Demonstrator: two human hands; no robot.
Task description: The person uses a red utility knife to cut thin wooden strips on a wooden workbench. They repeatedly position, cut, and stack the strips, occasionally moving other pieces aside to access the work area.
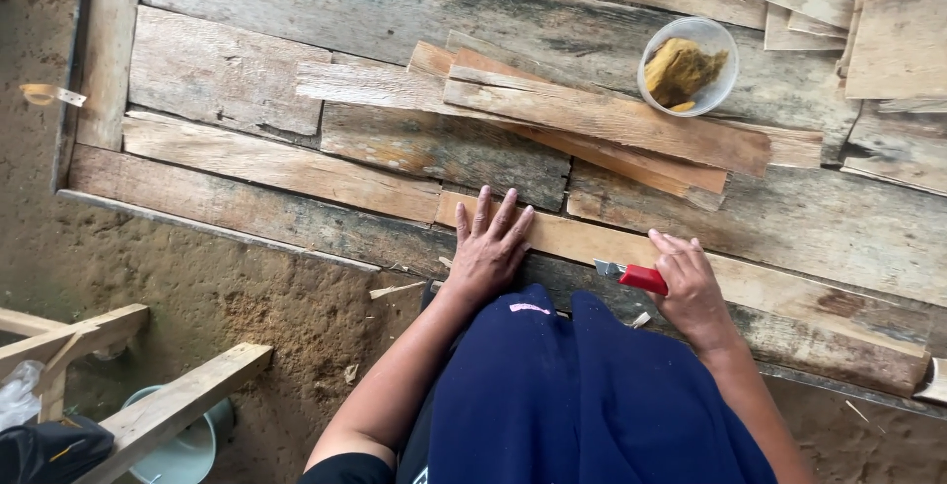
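Wood strip (pixel 592 242) lay flat along the near edge of the rough plank counter (pixel 247 79), pale against the grey boards. My left hand (pixel 488 247) was pressed on its left end, fingers spread wide. My right hand (pixel 691 292) had its fingers curled tight round a red-handled knife (pixel 631 275), blade tip on the strip. Farther back sat a stack of strips (pixel 592 119) and a clear plastic tub (pixel 689 65) of yellowish stuff.

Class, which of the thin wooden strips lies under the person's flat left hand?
The pale strip at the near table edge, under the left hand; the others are stacked beside the plastic bowl.
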